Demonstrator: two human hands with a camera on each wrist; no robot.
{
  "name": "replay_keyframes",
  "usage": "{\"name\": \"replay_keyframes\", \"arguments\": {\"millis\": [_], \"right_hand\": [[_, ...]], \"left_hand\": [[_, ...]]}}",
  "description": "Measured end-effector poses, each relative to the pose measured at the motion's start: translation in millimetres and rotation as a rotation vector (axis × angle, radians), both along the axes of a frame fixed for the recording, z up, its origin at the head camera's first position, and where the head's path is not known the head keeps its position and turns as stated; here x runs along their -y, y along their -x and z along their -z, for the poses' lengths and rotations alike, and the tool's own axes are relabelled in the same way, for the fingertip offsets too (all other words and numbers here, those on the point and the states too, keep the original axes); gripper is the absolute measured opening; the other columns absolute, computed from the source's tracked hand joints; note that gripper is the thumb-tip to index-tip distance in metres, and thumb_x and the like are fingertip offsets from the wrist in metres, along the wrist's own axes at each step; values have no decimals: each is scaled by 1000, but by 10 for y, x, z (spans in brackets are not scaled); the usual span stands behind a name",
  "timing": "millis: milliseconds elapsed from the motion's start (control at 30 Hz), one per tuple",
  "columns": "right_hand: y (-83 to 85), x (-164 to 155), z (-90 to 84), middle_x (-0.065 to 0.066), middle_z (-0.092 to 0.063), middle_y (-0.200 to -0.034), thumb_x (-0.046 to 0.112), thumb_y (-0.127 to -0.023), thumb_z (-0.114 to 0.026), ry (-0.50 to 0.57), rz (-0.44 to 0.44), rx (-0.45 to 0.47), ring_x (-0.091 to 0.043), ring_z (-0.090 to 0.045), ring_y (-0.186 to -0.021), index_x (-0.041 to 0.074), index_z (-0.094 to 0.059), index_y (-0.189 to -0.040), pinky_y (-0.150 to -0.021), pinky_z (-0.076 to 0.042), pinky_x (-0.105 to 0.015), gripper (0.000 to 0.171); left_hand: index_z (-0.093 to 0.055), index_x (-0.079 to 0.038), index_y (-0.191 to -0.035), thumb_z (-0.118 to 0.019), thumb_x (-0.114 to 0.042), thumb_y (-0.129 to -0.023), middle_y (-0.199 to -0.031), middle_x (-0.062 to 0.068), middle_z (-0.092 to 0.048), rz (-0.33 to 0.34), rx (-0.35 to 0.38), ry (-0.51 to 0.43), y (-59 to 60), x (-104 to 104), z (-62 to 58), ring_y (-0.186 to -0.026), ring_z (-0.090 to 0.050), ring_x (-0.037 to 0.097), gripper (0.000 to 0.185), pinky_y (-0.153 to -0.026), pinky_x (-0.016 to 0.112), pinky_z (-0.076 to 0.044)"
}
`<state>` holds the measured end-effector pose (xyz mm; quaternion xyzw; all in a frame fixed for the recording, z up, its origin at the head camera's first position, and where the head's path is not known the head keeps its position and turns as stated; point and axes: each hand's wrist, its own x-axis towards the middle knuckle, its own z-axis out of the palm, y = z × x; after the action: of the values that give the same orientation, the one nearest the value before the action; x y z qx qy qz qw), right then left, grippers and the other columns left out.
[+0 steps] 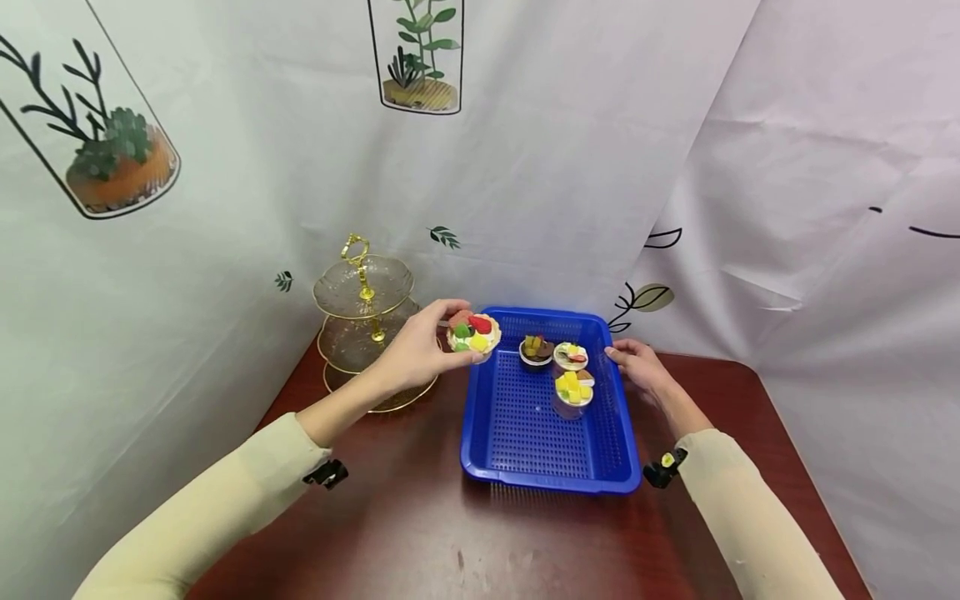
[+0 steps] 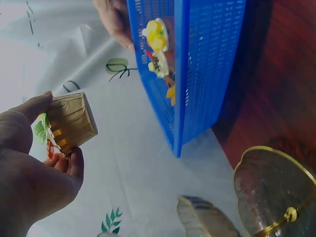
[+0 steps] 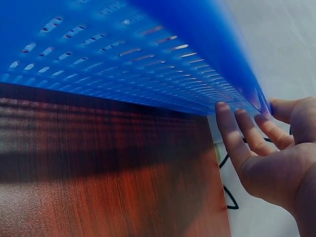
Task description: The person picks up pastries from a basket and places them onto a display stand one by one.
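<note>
My left hand holds a small tart topped with red, green and yellow fruit in a tan paper cup, just off the far left corner of a blue mesh tray. In the left wrist view, thumb and fingers pinch the cup at its top. My right hand rests on the tray's right rim near the far corner. In the right wrist view its straight fingers lie against the tray's outer wall. Three dessert cups stand in the tray: a dark one, a white one and a yellow-topped one.
A three-tier glass stand with a gold handle stands at the table's far left, just behind my left hand; its plates hold nothing. The dark wooden table is backed by white printed curtains on both sides.
</note>
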<state>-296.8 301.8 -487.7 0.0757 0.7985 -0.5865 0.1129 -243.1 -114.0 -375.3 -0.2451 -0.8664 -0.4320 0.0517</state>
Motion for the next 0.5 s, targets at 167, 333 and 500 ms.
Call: {"name": "replay_keyframes", "arguments": {"millis": [167, 333, 500], "right_hand": [[3, 12, -9, -14, -62, -122, 31, -112, -54, 18, 0, 1, -20, -67, -99, -1, -45, -146, -80, -62, -35, 48], [16, 6, -2, -12, -62, -120, 31, -112, -55, 32, 2, 6, -19, -66, -96, 0, -45, -146, -78, -62, -34, 47], [16, -7, -3, -12, -62, -119, 30, -112, -55, 37, -1, 10, -19, -67, -96, -1, -44, -147, -79, -62, -35, 48]], "left_hand": [[-54, -2, -148, -94, -30, -82, -138, 13, -64, -43, -15, 8, 37, 119, -153, -109, -70, 31, 82, -90, 44, -60], [-53, -2, -149, -94, -28, -82, -140, 14, -63, -70, -40, 0, 78, 257, -266, -116, -66, 33, 82, -98, 47, -56], [-52, -1, -149, -93, -26, -83, -138, 14, -63, -109, -60, -9, 103, 378, -337, -116, -65, 31, 82, -102, 46, -53]]}}
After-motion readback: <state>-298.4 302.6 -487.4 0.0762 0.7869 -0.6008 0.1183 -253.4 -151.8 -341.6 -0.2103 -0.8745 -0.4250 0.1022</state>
